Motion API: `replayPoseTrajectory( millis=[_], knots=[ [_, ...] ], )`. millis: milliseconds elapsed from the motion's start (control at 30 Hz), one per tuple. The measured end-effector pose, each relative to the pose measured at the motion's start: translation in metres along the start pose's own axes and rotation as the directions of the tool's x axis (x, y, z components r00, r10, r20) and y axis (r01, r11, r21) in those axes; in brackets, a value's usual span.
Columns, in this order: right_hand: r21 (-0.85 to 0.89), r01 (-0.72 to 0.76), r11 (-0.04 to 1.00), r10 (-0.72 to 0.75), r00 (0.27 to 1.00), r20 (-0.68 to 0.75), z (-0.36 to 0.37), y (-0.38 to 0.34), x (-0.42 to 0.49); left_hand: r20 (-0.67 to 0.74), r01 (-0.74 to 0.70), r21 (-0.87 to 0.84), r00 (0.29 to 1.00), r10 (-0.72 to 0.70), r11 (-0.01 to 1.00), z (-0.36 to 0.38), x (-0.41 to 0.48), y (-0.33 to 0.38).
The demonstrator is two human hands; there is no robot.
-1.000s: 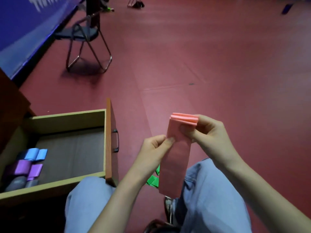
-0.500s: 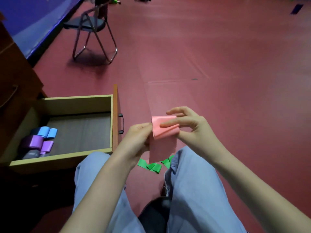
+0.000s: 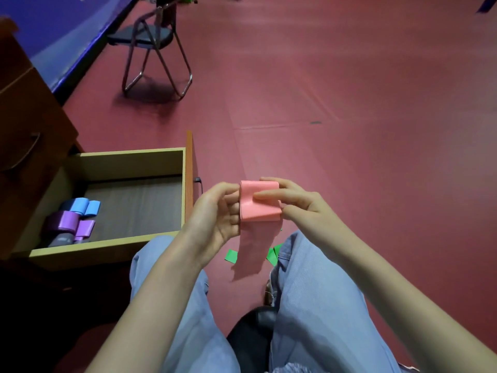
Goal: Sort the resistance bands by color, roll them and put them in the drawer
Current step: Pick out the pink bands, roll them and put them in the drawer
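Left grip (image 3: 215, 214) and right grip (image 3: 304, 208) pinch the half-rolled pink band (image 3: 258, 211), its flat tail hanging below them.

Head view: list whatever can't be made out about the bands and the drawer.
- Pink band: the left hand and right hand cover its side edges, so the number of turns rolled is unclear.
- Green bands on the floor: mostly behind the pink band's hanging tail and the right knee; count unclear.
- Grey roll: dim, lower part hidden by the near wall of the drawer.
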State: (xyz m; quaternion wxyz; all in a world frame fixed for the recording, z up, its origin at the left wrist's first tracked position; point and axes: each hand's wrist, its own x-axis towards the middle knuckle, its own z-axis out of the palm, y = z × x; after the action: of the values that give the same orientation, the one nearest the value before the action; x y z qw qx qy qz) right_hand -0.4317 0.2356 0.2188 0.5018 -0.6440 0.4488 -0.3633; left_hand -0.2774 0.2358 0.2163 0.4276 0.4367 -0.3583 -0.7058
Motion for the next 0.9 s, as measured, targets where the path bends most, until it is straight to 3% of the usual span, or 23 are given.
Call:
replayPoseTrajectory(
  millis=[100, 300, 467, 600, 733, 800, 900],
  knots=[
    [0.061, -0.018, 0.998, 0.016, 0.999, 0.032, 0.0, -0.002, -0.005, 0.046, -0.125, 0.195, 0.992, 0.119, 0.973, 0.001, -0.006, -0.005],
    [0.37, -0.034, 0.928, 0.057, 0.997, -0.052, 0.003, 0.003, -0.007, -0.025, -0.277, 0.254, 0.956, 0.292, 0.927, 0.002, -0.01, -0.003],
    [0.235, -0.175, 0.956, 0.188, 0.981, -0.038, 0.007, 0.001, -0.007, 0.05, -0.363, 0.355, 0.928, 0.37, 0.861, 0.005, -0.011, -0.002],
    [0.159, -0.237, 0.958, 0.241, 0.97, -0.005, 0.004, 0.003, -0.004, 0.031, -0.377, 0.367, 0.919, 0.394, 0.85, 0.005, -0.009, -0.008],
    [0.133, -0.17, 0.976, 0.175, 0.984, -0.024, 0.005, 0.004, -0.002, -0.017, -0.403, 0.494, 0.881, 0.472, 0.77, 0.007, -0.008, -0.011],
    [0.17, -0.11, 0.979, 0.125, 0.989, -0.076, 0.005, 0.004, 0.0, -0.078, -0.358, 0.495, 0.889, 0.45, 0.792, 0.003, -0.004, -0.015],
    [0.249, -0.037, 0.968, 0.078, 0.984, -0.157, 0.004, 0.007, 0.004, -0.095, -0.145, 0.488, 0.971, 0.217, 0.861, -0.003, -0.002, -0.02]
  ],
)
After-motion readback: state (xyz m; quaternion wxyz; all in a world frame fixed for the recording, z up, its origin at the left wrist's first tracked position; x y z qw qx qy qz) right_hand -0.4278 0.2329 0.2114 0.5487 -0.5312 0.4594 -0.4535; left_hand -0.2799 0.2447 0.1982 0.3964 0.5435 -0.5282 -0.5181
